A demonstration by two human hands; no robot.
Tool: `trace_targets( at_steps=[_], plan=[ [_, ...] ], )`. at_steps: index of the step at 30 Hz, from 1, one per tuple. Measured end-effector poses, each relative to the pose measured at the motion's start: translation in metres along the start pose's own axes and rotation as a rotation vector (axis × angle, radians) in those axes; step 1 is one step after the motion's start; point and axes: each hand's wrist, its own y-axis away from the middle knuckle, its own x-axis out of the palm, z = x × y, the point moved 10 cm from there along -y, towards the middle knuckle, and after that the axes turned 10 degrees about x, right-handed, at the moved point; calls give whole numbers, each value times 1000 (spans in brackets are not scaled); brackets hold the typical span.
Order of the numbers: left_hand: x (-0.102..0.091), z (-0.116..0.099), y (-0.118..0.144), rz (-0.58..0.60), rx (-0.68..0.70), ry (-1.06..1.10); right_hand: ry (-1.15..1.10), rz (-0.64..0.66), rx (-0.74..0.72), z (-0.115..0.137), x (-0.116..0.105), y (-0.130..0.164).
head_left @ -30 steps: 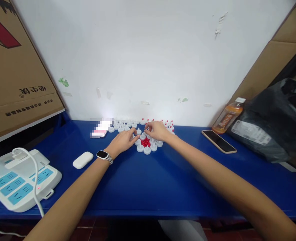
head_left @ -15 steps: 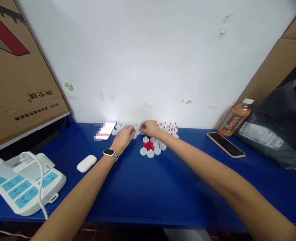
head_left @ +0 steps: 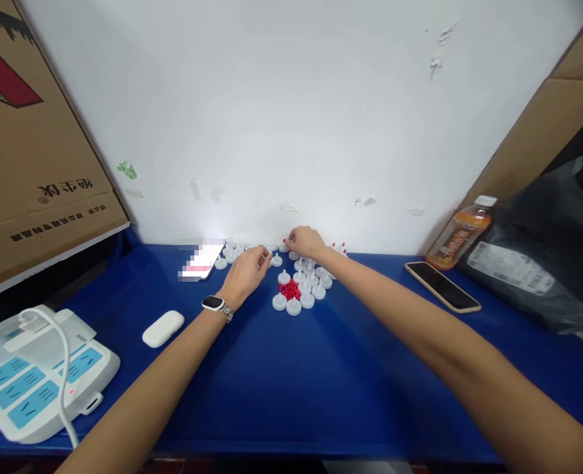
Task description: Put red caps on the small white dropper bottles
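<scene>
My left hand [head_left: 249, 271], wearing a wristband, rests low over the table with thumb and fingers drawn together; anything inside the pinch is hidden. A white nozzle cap [head_left: 276, 260] stands upright just right of those fingertips. By the wall, my right hand [head_left: 306, 242] has its fingers pinched at a red-tipped white nozzle cap [head_left: 284, 245]. Nearer to me, several bare white nozzle caps [head_left: 318, 291] curve around a heap of small red tips [head_left: 289, 289]. More white caps [head_left: 221, 263] stand left, partly behind my left hand. Red-tipped caps [head_left: 344, 251] show behind my right wrist.
To the left lie a phone with a lit screen [head_left: 203, 261], a white case [head_left: 163, 328] and a power strip [head_left: 49, 378] with a cable. On the right are another phone [head_left: 442, 286], a drink bottle [head_left: 462, 234] and a dark plastic bag [head_left: 543, 243]. A white wall closes the back.
My right hand has shifted a little right and away from my left hand, with a red tip now showing at its fingers. My left hand stays almost in place. The view has turned slightly.
</scene>
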Motion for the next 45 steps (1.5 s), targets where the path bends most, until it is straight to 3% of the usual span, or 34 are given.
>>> trace_targets(
  at_steps=[11,17,21,23,26,31,34,38,45],
  plan=[
    [-10,2,16,-20,-14,3,17,2,122,13,23,-10],
    [-8,-9,18,-15,4,53,-34,-37,146,21,9,-1],
    [-16,-16,18,-66,-6,172,-179,-224,-20,20,-37,35],
    [-21,-22,17,-101,-14,235,-338,-249,-126,13,-55,66],
    [-23,-39,15,-128,13,296,-551,-178,-219,0,-62,114],
    [-7,-79,16,-21,189,327,-707,-320,-248,-9,-71,176],
    [2,-97,20,87,296,203,-775,-354,-228,-6,-70,193],
    [2,-102,22,131,329,88,-795,-349,-263,2,-68,201],
    [1,-99,20,97,356,147,-771,-296,-266,2,-58,200]
  ],
)
